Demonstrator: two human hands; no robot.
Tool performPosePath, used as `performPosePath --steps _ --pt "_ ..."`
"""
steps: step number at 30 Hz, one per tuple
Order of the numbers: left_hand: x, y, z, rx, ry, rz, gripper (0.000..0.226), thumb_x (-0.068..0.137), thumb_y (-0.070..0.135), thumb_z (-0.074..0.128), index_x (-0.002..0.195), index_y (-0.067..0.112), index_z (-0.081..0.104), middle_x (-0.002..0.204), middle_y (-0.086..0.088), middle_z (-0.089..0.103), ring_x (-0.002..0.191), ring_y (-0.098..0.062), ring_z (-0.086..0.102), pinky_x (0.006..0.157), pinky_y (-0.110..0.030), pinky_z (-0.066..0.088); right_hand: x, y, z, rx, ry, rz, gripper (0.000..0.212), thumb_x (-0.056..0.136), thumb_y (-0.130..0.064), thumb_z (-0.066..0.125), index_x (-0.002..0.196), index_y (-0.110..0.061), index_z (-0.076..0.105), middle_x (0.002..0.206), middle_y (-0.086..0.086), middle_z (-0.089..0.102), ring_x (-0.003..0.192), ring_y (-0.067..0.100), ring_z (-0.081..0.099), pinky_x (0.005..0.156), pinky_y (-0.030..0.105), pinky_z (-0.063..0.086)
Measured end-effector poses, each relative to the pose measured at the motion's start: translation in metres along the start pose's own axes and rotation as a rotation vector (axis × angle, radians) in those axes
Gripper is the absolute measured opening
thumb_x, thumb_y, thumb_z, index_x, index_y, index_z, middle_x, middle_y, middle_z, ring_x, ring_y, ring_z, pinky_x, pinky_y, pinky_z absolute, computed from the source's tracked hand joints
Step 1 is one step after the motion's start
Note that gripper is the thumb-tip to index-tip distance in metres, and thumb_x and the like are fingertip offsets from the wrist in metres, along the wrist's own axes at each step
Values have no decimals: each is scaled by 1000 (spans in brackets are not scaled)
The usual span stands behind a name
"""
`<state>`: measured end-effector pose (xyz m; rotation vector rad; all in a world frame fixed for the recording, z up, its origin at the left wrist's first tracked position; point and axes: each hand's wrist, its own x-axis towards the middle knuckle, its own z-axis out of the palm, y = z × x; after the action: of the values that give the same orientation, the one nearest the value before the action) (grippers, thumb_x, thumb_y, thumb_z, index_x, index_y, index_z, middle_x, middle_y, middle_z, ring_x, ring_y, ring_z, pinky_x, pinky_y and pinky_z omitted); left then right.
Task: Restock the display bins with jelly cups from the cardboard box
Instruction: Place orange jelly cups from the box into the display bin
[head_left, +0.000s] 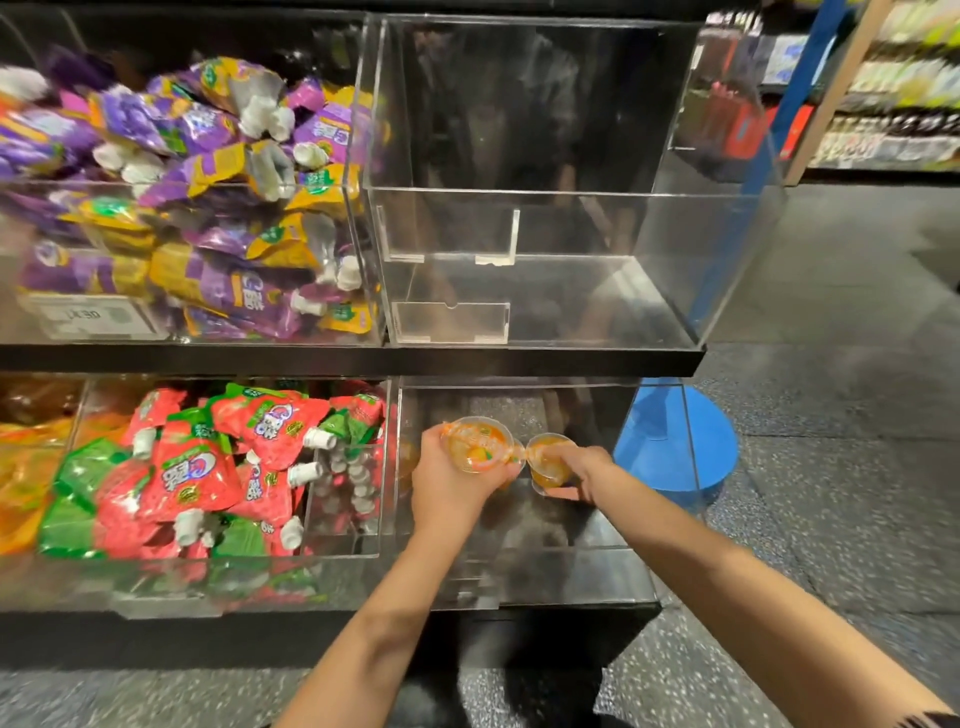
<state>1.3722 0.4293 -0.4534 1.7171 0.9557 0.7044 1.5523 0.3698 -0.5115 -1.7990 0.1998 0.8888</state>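
two jelly cups sit in the hands over the lower right bin, a clear acrylic box that shows nothing else inside. the left cup is a clear tub of orange jelly with a printed orange and white film lid, tilted so the lid faces the camera. the right cup is the same kind, seen more from the side, with its orange fill showing through the wall; the two cups touch or nearly touch rim to rim. on the upper shelf, far left, a bin is heaped with purple and yellow pouches with white caps, and a price tag sits on its front. beside it the upper right bin is clear, with small label holders on its front. below, at the far left, lie blurred orange packs, then a bin piled with red and green pouches, which is just beside the bin the hands are in. a black shelf edge overhangs the lower row and hides the back of that bin. a blue base stands on the speckled floor to the right, and shelves of goods lie far off, blurred. the left hand is curled round the left cup from below, fingers closed on its wall. the right hand grips the right cup from the side, fingers wrapped narrow around it.
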Motion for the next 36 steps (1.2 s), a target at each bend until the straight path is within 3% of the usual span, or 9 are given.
performPosePath --steps 5,10,14,19,22,26,28,32,36 --pt "-1 3 6 -89 -45 0 79 59 31 89 122 14 44 106 6 55 94 -11 54 78 -23 39 -56 -10 -21 -157 35 -93 43 87 -40 63 116 -9 56 106 12 61 94 26 59 75 37 50" --pt "-4 -3 25 -130 -229 29 87 40 41 93 108 12 49 99 -2 66 89 -14 65 73 -27 52 -133 11 -36 -15 -417 -158 41 93 -51 47 90 -13 63 78 14 66 71 20 61 62 27 46" --pt "-16 -4 38 -185 -544 174 48 58 18 81 98 23 55 90 5 67 81 -8 63 73 -28 52 -150 14 -36 287 -449 -155 21 99 -22 44 95 -10 61 62 6 62 47 10 57 42 16 41" --pt "-25 -1 41 -357 -748 141 38 65 14 58 103 23 56 84 10 65 73 1 57 62 -17 45 -136 10 -45 535 -332 23 16 95 4 46 85 1 59 67 16 67 60 24 67 47 28 55" --pt "-9 -1 46 -355 -645 4 52 65 1 52 116 13 52 89 13 69 81 4 60 60 -9 44 -106 5 -45 560 -110 30 6 93 4 53 90 -1 55 89 17 58 87 29 60 68 31 58" --pt "14 3 44 -289 -404 -219 71 65 10 53 126 -22 37 121 -41 47 80 -25 58 66 -22 53 -67 -8 -41 521 113 -52 53 86 0 65 135 -2 43 130 19 51 119 34 54 87 40 52" --pt "19 4 40 -260 -348 -305 62 68 12 59 125 -10 47 108 -29 58 91 -36 61 78 -37 51 -57 -8 -41 544 179 -57 54 87 -4 65 136 -4 41 137 18 45 123 35 49 92 42 52" --pt "36 -4 32 -350 -255 -437 38 88 -4 51 125 4 51 82 -5 56 69 -14 53 62 -27 44 -42 16 -47 352 -70 -133 20 74 -33 57 91 -23 53 135 26 46 126 39 47 107 49 39" --pt "39 -10 28 -321 -245 -440 39 89 -1 52 127 5 49 86 -5 57 79 -16 55 81 -36 49 -12 34 -52 167 -75 -161 30 78 -23 56 106 -15 56 102 4 57 95 17 60 92 31 51"
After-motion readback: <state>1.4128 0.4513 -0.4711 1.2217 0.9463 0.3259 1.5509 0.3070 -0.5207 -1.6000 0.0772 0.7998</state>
